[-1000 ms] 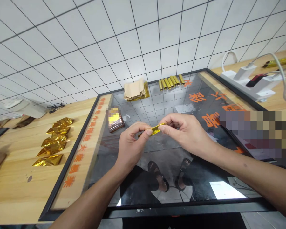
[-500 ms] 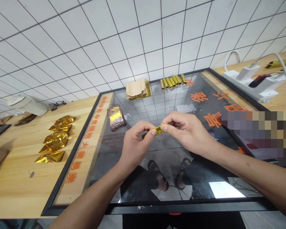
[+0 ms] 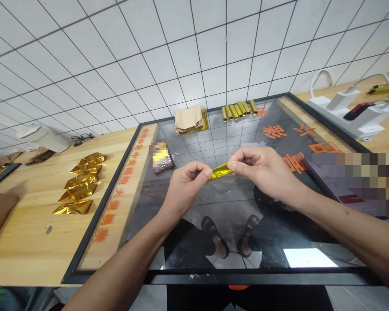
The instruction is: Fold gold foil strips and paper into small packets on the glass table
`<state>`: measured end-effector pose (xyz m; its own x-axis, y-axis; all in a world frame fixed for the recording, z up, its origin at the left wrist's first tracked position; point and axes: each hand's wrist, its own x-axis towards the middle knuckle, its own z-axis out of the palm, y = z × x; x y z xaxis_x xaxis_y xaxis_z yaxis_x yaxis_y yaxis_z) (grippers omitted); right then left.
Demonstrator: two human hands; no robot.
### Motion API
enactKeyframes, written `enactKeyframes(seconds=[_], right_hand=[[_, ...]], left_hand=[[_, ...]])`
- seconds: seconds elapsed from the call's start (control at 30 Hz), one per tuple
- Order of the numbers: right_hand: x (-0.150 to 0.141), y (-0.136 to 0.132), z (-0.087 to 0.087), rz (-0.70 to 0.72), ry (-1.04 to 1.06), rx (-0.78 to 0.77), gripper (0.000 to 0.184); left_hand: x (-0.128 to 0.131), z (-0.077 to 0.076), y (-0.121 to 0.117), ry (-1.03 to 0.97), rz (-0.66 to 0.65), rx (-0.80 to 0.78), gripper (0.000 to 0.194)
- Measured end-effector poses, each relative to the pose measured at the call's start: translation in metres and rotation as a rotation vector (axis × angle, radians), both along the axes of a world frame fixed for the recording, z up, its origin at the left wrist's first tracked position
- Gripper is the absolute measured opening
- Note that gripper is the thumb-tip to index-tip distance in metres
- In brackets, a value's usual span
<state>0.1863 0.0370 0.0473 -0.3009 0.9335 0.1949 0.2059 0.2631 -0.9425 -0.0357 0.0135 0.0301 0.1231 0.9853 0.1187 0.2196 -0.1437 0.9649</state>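
Glass-topped table (image 3: 233, 203): black frame, wooden border printed with orange Chinese characters (image 3: 116, 194), too slanted to read with confidence. Larger orange characters (image 3: 275, 131) lie under the glass at upper right. Sandalled feet (image 3: 227, 237) show through the glass at lower centre.

Beyond the table, upper frame: white tiles (image 3: 194, 47) with dark grout. Wooden bench (image 3: 29, 233), left: five gold foil packets (image 3: 81, 178) in a loose column, laid alike as if sorted by form; glasses (image 3: 82, 139) near the far end. A forearm (image 3: 0, 209) enters at the left edge, apart from the hands at centre.

On the glass, far edge: brown paper stack (image 3: 188, 119) over gold foil; a row of gold foil tubes (image 3: 238, 111) side by side. Upper right: white power strip (image 3: 324, 103). Blurred packet (image 3: 161, 157), label unreadable.

Centre: gold foil strip (image 3: 218, 172), held level above the glass. Left hand (image 3: 184, 190) and right hand (image 3: 262, 170) pinch its opposite ends between thumb and forefinger, other fingers curled, keeping it taut.
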Motion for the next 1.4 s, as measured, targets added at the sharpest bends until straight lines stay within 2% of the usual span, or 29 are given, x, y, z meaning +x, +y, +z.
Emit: enactKeyframes(seconds=[0.2, 0.4, 0.6, 0.83, 0.93, 1.1, 1.23, 1.3, 1.4], right_hand=[[0.005, 0.01, -0.003, 0.013, 0.085, -0.172, 0.031], [0.01, 0.014, -0.005, 0.011, 0.076, -0.165, 0.03], [0.01, 0.014, -0.007, 0.022, 0.081, -0.147, 0.032], [0.009, 0.013, -0.003, 0.064, 0.056, -0.168, 0.035], [0.007, 0.011, -0.003, 0.082, 0.053, -0.219, 0.038], [0.01, 0.012, -0.004, 0.143, 0.135, -0.303, 0.041], [0.01, 0.012, -0.002, 0.207, 0.156, -0.246, 0.051], [0.008, 0.01, -0.001, 0.217, 0.147, -0.21, 0.046], [0.005, 0.008, -0.001, 0.18, 0.136, -0.139, 0.033]], left_hand=[[-0.004, 0.0, 0.004, 0.049, 0.002, -0.045, 0.029], [-0.006, 0.002, 0.006, 0.071, 0.02, -0.054, 0.033], [-0.004, 0.003, 0.001, 0.192, 0.104, 0.041, 0.03], [-0.006, 0.008, 0.005, 0.177, -0.074, -0.016, 0.033], [-0.006, 0.005, 0.006, 0.134, -0.07, -0.074, 0.037], [-0.008, 0.0, 0.01, -0.097, -0.1, -0.272, 0.043], [-0.01, 0.002, 0.012, -0.261, -0.151, -0.436, 0.045], [-0.011, 0.001, 0.012, -0.279, -0.168, -0.458, 0.045], [-0.011, -0.001, 0.011, -0.23, -0.188, -0.413, 0.043]])
